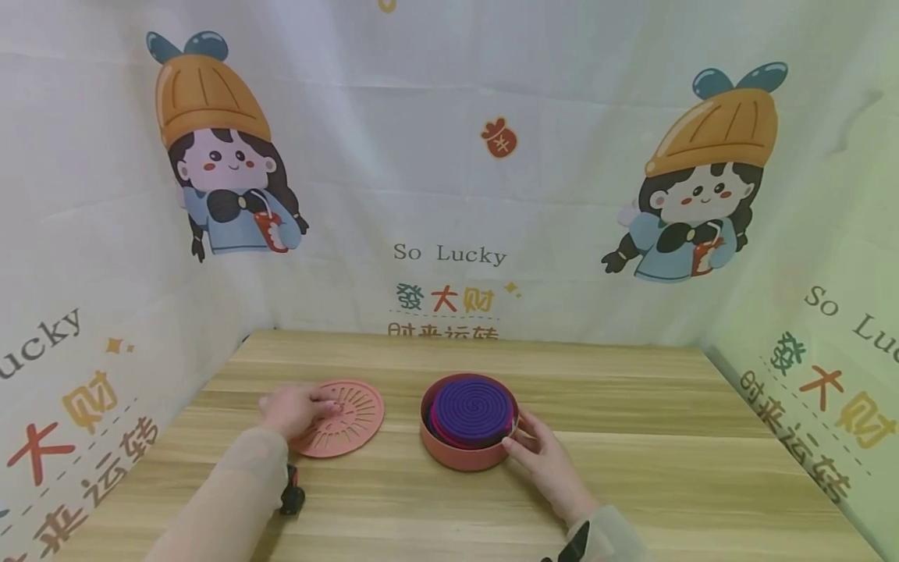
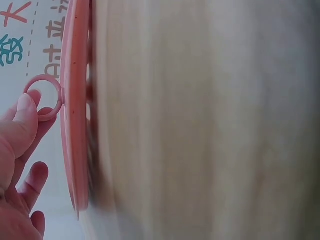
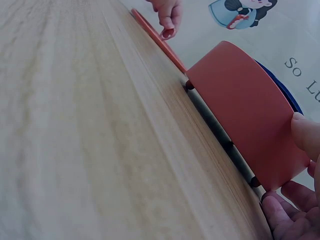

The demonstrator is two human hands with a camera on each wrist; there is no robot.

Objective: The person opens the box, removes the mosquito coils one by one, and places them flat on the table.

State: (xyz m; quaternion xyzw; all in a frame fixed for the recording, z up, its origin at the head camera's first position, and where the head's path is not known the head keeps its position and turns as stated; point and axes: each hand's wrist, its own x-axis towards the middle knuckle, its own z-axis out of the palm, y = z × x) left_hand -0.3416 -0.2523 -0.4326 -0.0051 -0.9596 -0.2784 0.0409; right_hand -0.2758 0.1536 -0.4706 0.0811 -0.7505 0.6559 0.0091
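Observation:
A round pink lid [image 1: 354, 425] with cut-out slots is at the left, level and very close to the tabletop. My left hand [image 1: 291, 411] pinches the ring handle [image 2: 60, 95] on its top between thumb and fingers. To the right stands a round reddish-pink box [image 1: 463, 459] on small feet. Inside it is a stack of spiral-patterned round coasters, the purple coaster [image 1: 474, 407] uppermost and rising above the rim. My right hand [image 1: 551, 464] grips the box's right side, thumb at the rim and fingers lower down, as the right wrist view shows.
The wooden table [image 1: 632, 414] has printed cloth [image 1: 449, 179] hanging behind it and at both sides. A black wrist strap [image 1: 292, 493] shows on the left forearm. A gap of bare wood separates lid and box.

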